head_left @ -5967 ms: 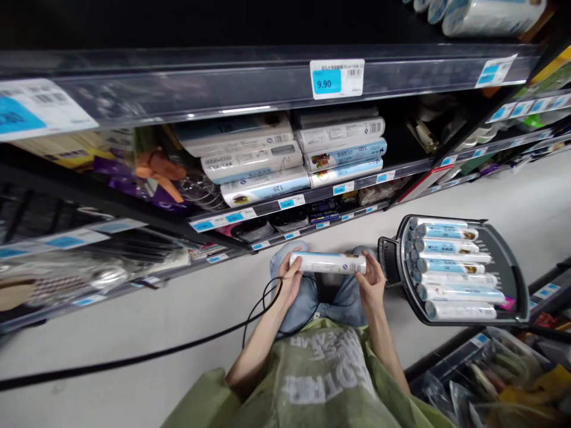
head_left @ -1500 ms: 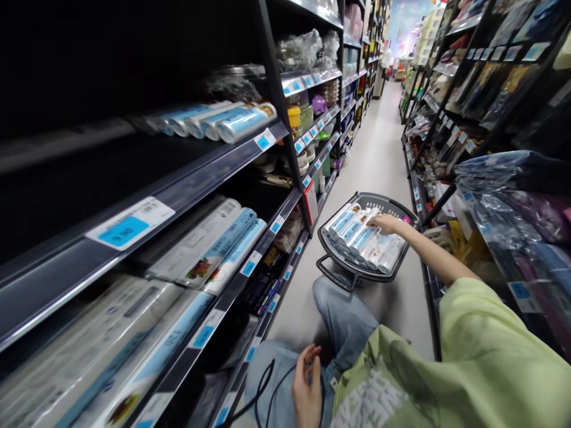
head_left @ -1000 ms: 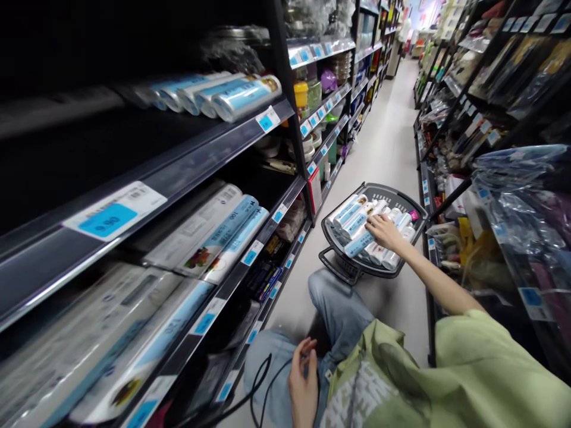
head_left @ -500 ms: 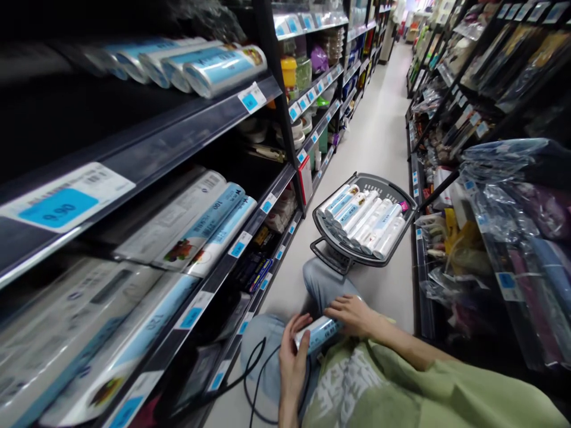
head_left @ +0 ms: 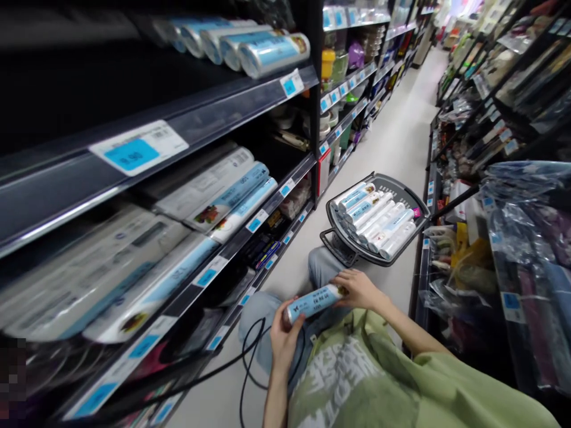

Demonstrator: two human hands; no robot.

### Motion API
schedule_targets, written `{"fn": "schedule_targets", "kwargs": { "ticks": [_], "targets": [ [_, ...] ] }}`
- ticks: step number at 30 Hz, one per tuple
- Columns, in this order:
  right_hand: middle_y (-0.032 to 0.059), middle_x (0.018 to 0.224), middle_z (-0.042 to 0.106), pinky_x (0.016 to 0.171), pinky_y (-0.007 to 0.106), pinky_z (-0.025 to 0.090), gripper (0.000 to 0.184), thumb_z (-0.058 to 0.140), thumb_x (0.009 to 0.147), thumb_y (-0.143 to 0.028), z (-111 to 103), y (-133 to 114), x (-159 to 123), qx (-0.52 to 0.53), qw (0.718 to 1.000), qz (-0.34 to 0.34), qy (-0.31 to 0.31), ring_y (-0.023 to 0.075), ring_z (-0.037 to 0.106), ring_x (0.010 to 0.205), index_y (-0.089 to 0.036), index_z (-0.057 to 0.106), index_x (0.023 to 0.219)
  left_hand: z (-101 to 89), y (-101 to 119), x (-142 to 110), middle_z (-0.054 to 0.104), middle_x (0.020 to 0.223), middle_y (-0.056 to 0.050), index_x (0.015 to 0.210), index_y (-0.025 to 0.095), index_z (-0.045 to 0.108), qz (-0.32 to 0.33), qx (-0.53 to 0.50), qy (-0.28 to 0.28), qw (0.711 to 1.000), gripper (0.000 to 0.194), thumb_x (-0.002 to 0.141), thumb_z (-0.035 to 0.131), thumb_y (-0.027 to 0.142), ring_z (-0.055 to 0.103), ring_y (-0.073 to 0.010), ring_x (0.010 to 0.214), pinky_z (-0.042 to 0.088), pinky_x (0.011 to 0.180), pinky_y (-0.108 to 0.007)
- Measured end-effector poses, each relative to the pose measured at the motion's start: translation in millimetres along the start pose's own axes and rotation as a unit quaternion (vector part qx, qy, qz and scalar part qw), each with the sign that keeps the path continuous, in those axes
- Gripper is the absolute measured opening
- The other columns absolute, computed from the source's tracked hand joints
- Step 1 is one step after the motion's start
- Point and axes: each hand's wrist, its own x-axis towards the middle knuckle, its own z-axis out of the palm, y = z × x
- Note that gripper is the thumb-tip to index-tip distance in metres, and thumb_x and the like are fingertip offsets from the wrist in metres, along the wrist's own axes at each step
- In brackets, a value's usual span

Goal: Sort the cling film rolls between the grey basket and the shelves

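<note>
A blue-and-white plastic-wrapped roll (head_left: 314,301) with printed lettering and a food picture lies across between my two hands, above my lap. My left hand (head_left: 284,334) is wrapped round its near left end, thumb along the side. My right hand (head_left: 358,289) closes over the far right end, by the food picture. Beyond my knee, a dark grey shopping basket (head_left: 331,215) stands on the floor, its handle toward me. Several similar rolls (head_left: 373,217) lie side by side in it.
On the left, an upper shelf holds several more rolls (head_left: 274,54). Boxes (head_left: 178,288) marked 120 and 100 fill the shelf below. A black cable (head_left: 244,356) loops beside my leg. Bagged goods (head_left: 513,214) hang on the right-hand rack. The aisle floor (head_left: 413,101) runs away ahead.
The roll has come up off my lap, raised in both hands, and its printed face shows more. My view has swung a little to the left.
</note>
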Motion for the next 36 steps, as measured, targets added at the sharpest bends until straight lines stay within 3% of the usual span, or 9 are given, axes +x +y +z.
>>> {"fn": "schedule_targets", "kwargs": {
  "ticks": [2,5,9,15,19,23,26,30,36],
  "targets": [
    [0.0114,0.115,0.080,0.092,0.039,0.058,0.062,0.096,0.077,-0.052,-5.3,8.4,-2.9,0.112,0.993,0.009,0.032,0.0299,0.076,0.105,-0.022,0.076,0.127,4.4,-2.0,1.5,0.078,0.124,-0.013,0.119,0.019,0.073,-0.031,-0.035,0.062,0.997,0.067,0.071,0.094,0.061,0.075,-0.0318,0.116,0.061,0.102,-0.041],
    [0.0089,0.120,0.081,0.095,0.040,0.063,0.061,0.097,0.075,-0.053,-5.0,16.7,-3.9,0.301,0.949,0.041,0.085,0.0300,0.078,0.109,-0.024,0.078,0.125,10.3,-3.2,2.8,0.078,0.121,-0.012,0.119,0.019,0.075,-0.052,-0.088,0.130,0.986,0.070,0.071,0.091,0.067,0.075,-0.0289,0.109,0.063,0.091,-0.035],
    [0.0101,0.130,0.080,0.098,0.044,0.067,0.061,0.097,0.073,-0.052,8.3,18.2,4.0,0.431,0.886,0.091,0.143,0.0319,0.079,0.115,-0.027,0.077,0.125,12.3,0.8,3.3,0.074,0.139,-0.013,0.132,0.022,0.074,-0.042,-0.148,0.141,0.978,0.068,0.081,0.087,0.066,0.074,-0.0304,0.117,0.066,0.085,-0.036],
    [0.0130,0.144,0.075,0.106,0.052,0.065,0.063,0.093,0.079,-0.048,25.9,15.9,20.6,0.476,0.856,0.102,0.175,0.0338,0.075,0.127,-0.028,0.072,0.136,5.7,9.2,6.0,0.068,0.153,-0.013,0.138,0.024,0.075,-0.013,-0.175,0.149,0.973,0.068,0.083,0.089,0.061,0.068,-0.0337,0.135,0.065,0.100,-0.040],
    [0.0146,0.151,0.070,0.115,0.056,0.059,0.062,0.096,0.077,-0.049,23.4,13.8,26.9,0.470,0.862,0.069,0.176,0.0362,0.070,0.135,-0.028,0.075,0.132,2.9,13.0,8.2,0.065,0.157,-0.014,0.137,0.025,0.073,0.006,-0.173,0.150,0.973,0.061,0.088,0.085,0.060,0.067,-0.0327,0.136,0.064,0.099,-0.040],
    [0.0148,0.152,0.068,0.115,0.057,0.059,0.054,0.096,0.077,-0.050,19.6,11.8,31.6,0.454,0.873,0.043,0.171,0.0368,0.070,0.136,-0.028,0.079,0.123,3.9,13.8,12.2,0.063,0.158,-0.014,0.136,0.027,0.070,0.023,-0.169,0.158,0.973,0.062,0.087,0.084,0.062,0.066,-0.0328,0.138,0.062,0.102,-0.043],
    [0.0144,0.154,0.067,0.114,0.057,0.061,0.057,0.095,0.079,-0.050,19.7,11.8,33.3,0.449,0.876,0.033,0.175,0.0368,0.070,0.136,-0.029,0.077,0.128,4.6,12.0,15.1,0.065,0.155,-0.015,0.134,0.027,0.069,0.026,-0.167,0.159,0.973,0.065,0.084,0.085,0.065,0.066,-0.0330,0.136,0.062,0.101,-0.044],
    [0.0131,0.152,0.069,0.114,0.056,0.061,0.059,0.084,0.088,-0.052,24.1,16.8,34.0,0.464,0.862,0.067,0.194,0.0348,0.069,0.137,-0.031,0.068,0.142,7.1,8.6,17.2,0.065,0.152,-0.015,0.134,0.027,0.068,0.030,-0.167,0.156,0.973,0.067,0.082,0.086,0.066,0.067,-0.0331,0.133,0.062,0.098,-0.042],
    [0.0122,0.141,0.076,0.116,0.062,0.059,0.050,0.084,0.087,-0.048,33.0,27.1,38.1,0.486,0.837,0.116,0.223,0.0358,0.072,0.133,-0.031,0.071,0.133,14.6,5.9,20.3,0.067,0.152,-0.016,0.137,0.025,0.069,0.023,-0.157,0.167,0.973,0.067,0.085,0.085,0.063,0.070,-0.0328,0.130,0.062,0.098,-0.042]
  ]
}}
